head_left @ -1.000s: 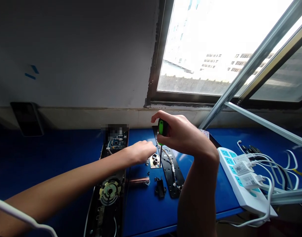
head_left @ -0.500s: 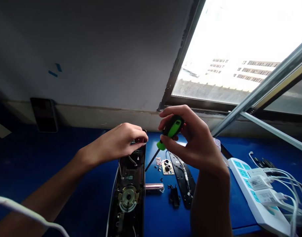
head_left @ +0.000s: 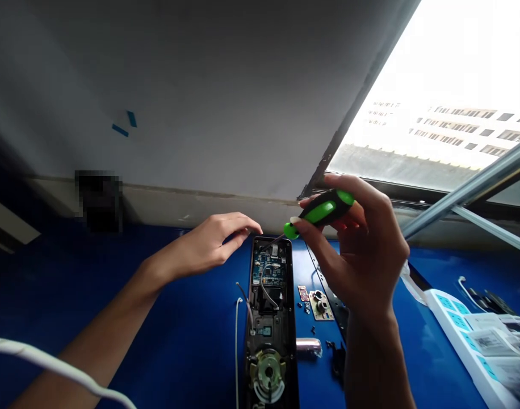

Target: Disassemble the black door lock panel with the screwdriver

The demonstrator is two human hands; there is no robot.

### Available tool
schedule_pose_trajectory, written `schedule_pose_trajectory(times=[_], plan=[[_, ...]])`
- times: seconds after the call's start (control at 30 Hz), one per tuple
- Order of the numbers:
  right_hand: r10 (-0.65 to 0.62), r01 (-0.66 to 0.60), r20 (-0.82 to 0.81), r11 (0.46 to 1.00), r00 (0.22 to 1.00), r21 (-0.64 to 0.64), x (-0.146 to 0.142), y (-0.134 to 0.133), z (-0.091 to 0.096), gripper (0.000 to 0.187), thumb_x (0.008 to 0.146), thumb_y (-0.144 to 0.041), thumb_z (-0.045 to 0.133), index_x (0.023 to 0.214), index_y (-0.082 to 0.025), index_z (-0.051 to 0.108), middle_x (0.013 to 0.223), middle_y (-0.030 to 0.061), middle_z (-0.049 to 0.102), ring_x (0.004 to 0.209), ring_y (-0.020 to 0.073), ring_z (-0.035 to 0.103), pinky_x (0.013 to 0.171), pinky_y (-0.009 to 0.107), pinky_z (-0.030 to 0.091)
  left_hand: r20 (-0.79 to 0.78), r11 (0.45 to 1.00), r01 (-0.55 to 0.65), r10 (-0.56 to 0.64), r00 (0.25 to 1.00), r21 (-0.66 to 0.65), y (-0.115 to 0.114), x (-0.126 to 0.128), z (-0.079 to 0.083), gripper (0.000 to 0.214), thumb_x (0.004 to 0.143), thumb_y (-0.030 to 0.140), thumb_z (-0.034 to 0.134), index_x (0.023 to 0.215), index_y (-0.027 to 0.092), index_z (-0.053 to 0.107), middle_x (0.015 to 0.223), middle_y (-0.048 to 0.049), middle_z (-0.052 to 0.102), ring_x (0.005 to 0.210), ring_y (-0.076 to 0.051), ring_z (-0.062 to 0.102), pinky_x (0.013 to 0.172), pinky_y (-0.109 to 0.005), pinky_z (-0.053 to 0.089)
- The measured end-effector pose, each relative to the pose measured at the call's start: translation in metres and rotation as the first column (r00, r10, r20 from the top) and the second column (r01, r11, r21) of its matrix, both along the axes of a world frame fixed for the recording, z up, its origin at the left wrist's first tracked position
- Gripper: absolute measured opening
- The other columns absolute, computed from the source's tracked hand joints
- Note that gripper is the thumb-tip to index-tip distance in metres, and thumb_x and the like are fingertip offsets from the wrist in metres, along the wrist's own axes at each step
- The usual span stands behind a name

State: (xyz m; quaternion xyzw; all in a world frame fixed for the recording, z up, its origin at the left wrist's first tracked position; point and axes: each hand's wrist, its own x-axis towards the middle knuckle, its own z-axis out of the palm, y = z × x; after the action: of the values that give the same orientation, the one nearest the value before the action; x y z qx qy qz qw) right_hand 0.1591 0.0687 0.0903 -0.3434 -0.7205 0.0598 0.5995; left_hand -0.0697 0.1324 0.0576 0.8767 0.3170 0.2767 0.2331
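Note:
My right hand [head_left: 362, 244] is closed around a green-and-black screwdriver [head_left: 323, 211]. The screwdriver slants down to the left, its shaft over the upper end of a long black device housing [head_left: 293, 318]. Its tip appears near the upper left corner of a circuit board [head_left: 269, 270] inside; contact is hard to judge. My left hand [head_left: 219, 241] hovers by the housing's upper left corner, thumb and fingers a little apart, nothing visible in them. Lower in the housing are a loose wire [head_left: 266, 292] and a round speaker-like part [head_left: 268, 372].
Right of the housing lie a small board with a round part [head_left: 321, 305], several screws [head_left: 306, 308], a pink-wrapped cylinder [head_left: 309, 347] and a black panel [head_left: 339, 309]. A white power strip [head_left: 460, 346] with chargers stands far right. A white cable [head_left: 51, 366] crosses lower left.
My left hand has come off the top of the housing to its left, uncovering the circuit board. The screwdriver has moved from the housing's right edge to over the board and tilts flatter. The view has shifted left.

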Motion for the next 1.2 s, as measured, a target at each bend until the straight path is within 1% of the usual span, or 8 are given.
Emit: schedule_pose_trajectory(times=[0.17, 0.3, 0.57, 0.73, 0.9, 1.03, 1.13, 1.2], plan=[[-0.055, 0.055, 0.034, 0.998, 0.998, 0.009, -0.009, -0.001, -0.006, 0.063, 0.082, -0.008, 0.078, 0.137, -0.034, 0.061, 0.118, 0.0036, 0.071, 0.100, 0.0249, 0.073, 0.085, 0.045, 0.064, -0.013, 0.996, 0.071, -0.072, 0.997, -0.056, 0.004, -0.004, -0.005, 0.028, 0.105, 0.022, 0.048, 0.123, 0.025, 0.070, 0.133, -0.0020, 0.068, 0.123, -0.020, 0.062, 0.110, -0.033, 0.047], [-0.074, 0.072, 0.058, 0.997, 0.996, 0.024, -0.012, 0.000, -0.006, 0.058, 0.084, -0.011, 0.078, 0.135, -0.034, 0.062, 0.123, 0.0046, 0.070, 0.099, 0.0254, 0.073, 0.084, 0.047, 0.066, -0.027, 0.992, 0.107, -0.109, 0.994, -0.062, 0.004, -0.005, -0.008, 0.030, 0.104, 0.018, 0.050, 0.123, 0.026, 0.071, 0.138, -0.0026, 0.065, 0.125, -0.020, 0.061, 0.112, -0.034, 0.047], [-0.077, 0.075, 0.060, 0.996, 0.995, 0.041, -0.013, -0.002, -0.005, 0.055, 0.085, -0.013, 0.078, 0.134, -0.033, 0.062, 0.126, 0.0045, 0.069, 0.100, 0.0261, 0.073, 0.084, 0.049, 0.066, -0.044, 0.993, 0.104, -0.107, 0.993, -0.061, 0.002, -0.005, -0.009, 0.028, 0.104, 0.023, 0.051, 0.122, 0.025, 0.072, 0.137, -0.0035, 0.065, 0.124, -0.022, 0.062, 0.110, -0.035, 0.048], [-0.076, 0.071, 0.104, 0.996, 0.992, 0.053, -0.014, -0.003, -0.005, 0.057, 0.086, -0.011, 0.077, 0.136, -0.033, 0.061, 0.125, 0.0039, 0.069, 0.099, 0.0251, 0.073, 0.084, 0.048, 0.066, -0.050, 0.993, 0.102, -0.106, 0.993, -0.063, 0.001, -0.004, -0.009, 0.027, 0.105, 0.026, 0.051, 0.122, 0.025, 0.072, 0.137, -0.0037, 0.065, 0.123, -0.021, 0.062, 0.111, -0.035, 0.047], [-0.090, 0.082, 0.164, 0.995, 0.982, 0.057, -0.015, -0.007, -0.002, 0.054, 0.087, -0.015, 0.077, 0.134, -0.034, 0.059, 0.123, 0.0039, 0.069, 0.094, 0.0237, 0.073, 0.077, 0.045, 0.067, -0.043, 0.991, 0.103, -0.107, 0.993, -0.080, -0.002, -0.004, -0.007, 0.025, 0.104, 0.026, 0.051, 0.120, 0.024, 0.071, 0.133, -0.0040, 0.067, 0.120, -0.022, 0.063, 0.107, -0.034, 0.048], [-0.170, 0.141, 0.225, 0.980, 0.960, 0.137, -0.019, -0.008, -0.002, 0.053, 0.083, -0.018, 0.084, 0.126, -0.035, 0.059, 0.120, 0.0031, 0.069, 0.087, 0.0205, 0.071, 0.072, 0.038, 0.065, 0.008, 0.978, 0.091, -0.091, 0.996, -0.187, -0.004, 0.000, -0.009, 0.024, 0.102, 0.033, 0.058, 0.122, 0.025, 0.065, 0.125, -0.0033, 0.071, 0.114, -0.022, 0.068, 0.099, -0.035, 0.054], [-0.275, 0.235, 0.270, 0.957, 0.923, 0.173, -0.022, -0.008, -0.002, 0.049, 0.084, -0.023, 0.084, 0.122, -0.036, 0.058, 0.111, 0.0026, 0.072, 0.081, 0.0206, 0.071, 0.072, 0.038, 0.065, 0.070, 0.944, 0.120, -0.104, 0.992, -0.308, -0.003, 0.004, -0.018, 0.038, 0.095, 0.036, 0.068, 0.130, 0.025, 0.059, 0.126, -0.0060, 0.071, 0.112, -0.023, 0.070, 0.096, -0.037, 0.058], [-0.292, 0.254, 0.267, 0.952, 0.918, 0.169, -0.023, -0.009, -0.001, 0.047, 0.085, -0.021, 0.083, 0.122, -0.036, 0.057, 0.105, 0.0014, 0.073, 0.078, 0.0203, 0.071, 0.073, 0.039, 0.065, 0.126, 0.924, 0.140, -0.101, 0.987, -0.354, -0.001, 0.008, -0.025, 0.045, 0.091, 0.034, 0.072, 0.132, 0.025, 0.057, 0.127, -0.0082, 0.070, 0.111, -0.024, 0.070, 0.096, -0.039, 0.059]])
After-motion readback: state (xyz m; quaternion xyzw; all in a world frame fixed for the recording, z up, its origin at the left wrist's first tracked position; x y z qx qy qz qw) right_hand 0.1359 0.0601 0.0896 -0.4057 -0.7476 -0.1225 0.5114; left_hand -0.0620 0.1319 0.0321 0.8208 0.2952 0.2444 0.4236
